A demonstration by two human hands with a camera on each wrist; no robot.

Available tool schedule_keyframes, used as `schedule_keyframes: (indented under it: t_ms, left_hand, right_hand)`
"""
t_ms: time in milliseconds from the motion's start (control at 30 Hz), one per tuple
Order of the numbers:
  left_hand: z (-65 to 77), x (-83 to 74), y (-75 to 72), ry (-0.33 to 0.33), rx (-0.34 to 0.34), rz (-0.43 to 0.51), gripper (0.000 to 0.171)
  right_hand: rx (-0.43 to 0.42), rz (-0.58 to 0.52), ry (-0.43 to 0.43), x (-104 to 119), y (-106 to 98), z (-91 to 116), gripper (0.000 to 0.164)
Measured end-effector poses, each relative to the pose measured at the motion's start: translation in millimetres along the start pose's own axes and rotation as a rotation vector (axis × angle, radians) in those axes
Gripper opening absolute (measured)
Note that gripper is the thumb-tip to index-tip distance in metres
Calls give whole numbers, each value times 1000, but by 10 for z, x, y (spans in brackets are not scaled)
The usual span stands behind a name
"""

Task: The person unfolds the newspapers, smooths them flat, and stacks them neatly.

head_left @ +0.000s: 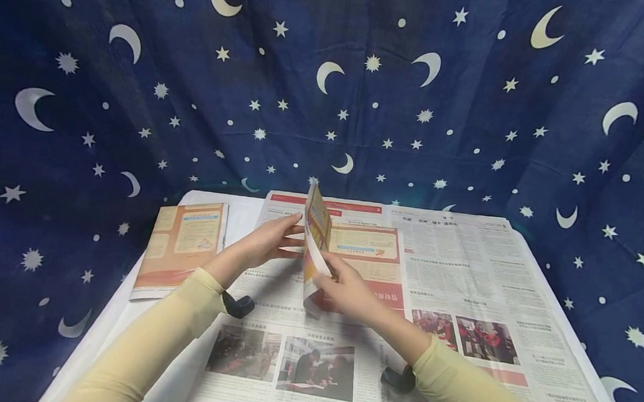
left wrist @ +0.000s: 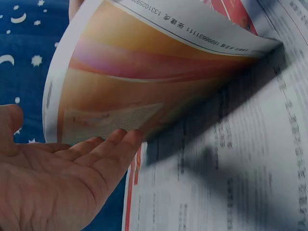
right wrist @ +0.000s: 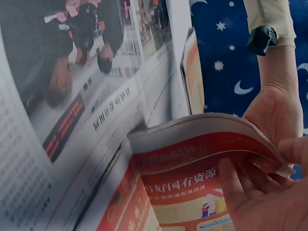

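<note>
A colourful orange-and-red newspaper section (head_left: 366, 241) lies on the spread newspaper, with part of it standing up as a raised leaf (head_left: 318, 216). My right hand (head_left: 352, 290) pinches the near part of this leaf between thumb and fingers; the right wrist view shows red printed pages (right wrist: 192, 168) curving toward its grip. On the other side, my left hand (head_left: 271, 240) has its fingers extended at the leaf's left face. In the left wrist view that hand (left wrist: 62, 178) is palm up, its fingertips against the orange page (left wrist: 120, 72).
A folded orange newspaper (head_left: 184, 247) lies at the left on the white tabletop (head_left: 242, 214). Large black-and-white newspaper sheets (head_left: 463, 267) with photographs spread across the middle and right. A dark blue curtain (head_left: 360, 135) with moons and stars hangs behind and at the sides.
</note>
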State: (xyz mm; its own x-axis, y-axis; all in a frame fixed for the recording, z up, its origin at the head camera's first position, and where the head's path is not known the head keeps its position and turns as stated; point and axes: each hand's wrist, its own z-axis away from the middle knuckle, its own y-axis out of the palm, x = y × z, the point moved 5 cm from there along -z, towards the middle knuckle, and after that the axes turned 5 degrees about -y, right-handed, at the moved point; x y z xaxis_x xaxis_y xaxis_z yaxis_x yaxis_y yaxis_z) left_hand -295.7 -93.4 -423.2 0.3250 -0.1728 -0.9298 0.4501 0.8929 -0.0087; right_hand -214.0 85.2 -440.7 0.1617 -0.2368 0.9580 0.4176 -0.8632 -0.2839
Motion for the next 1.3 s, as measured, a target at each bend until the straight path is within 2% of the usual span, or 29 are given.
schedule_keyframes:
  t_ms: [100,200,333,433,600,733,833,933,1133,1300]
  left_hand:
    - [5,54,-93,-25,-30,29,67]
    - [27,99,-177,-32,-51,33,64]
    - [71,156,-284,-31,-64,-11,60]
    - [97,210,-365,-38,-69,-49,59]
    - [119,338,-520,-92,-134,-142,65]
    - [128,464,-627,-121,-172,-218,66]
    - [124,558,-690,-134,-199,-268,66]
    - [116,634,-723,-143,-213,-295,66]
    - [78,733,-717,-139,-213,-299,70]
    - [33,798,-707,-150,-233,-332,71]
  right_hand:
    - [49,47,-12,-44,68,-25,61]
    - [89,47,-33,-117,79,-6,65]
    - [73,38,-3,-268,-46,65,65]
    - [0,78,40,-398,-270,140,61]
    - [-134,186,165,-611,-792,321,61]
    - [-222,200,268,-747,-1188,454,65]
    - [-279,140,311,-840,-1399,520,69]
    - [-318,41,346,-918,-1515,565,71]
    - [-373,-182,399,-1037,-1577,579,73]
    - [-398,-240,426,-1105,-1587,534,74]
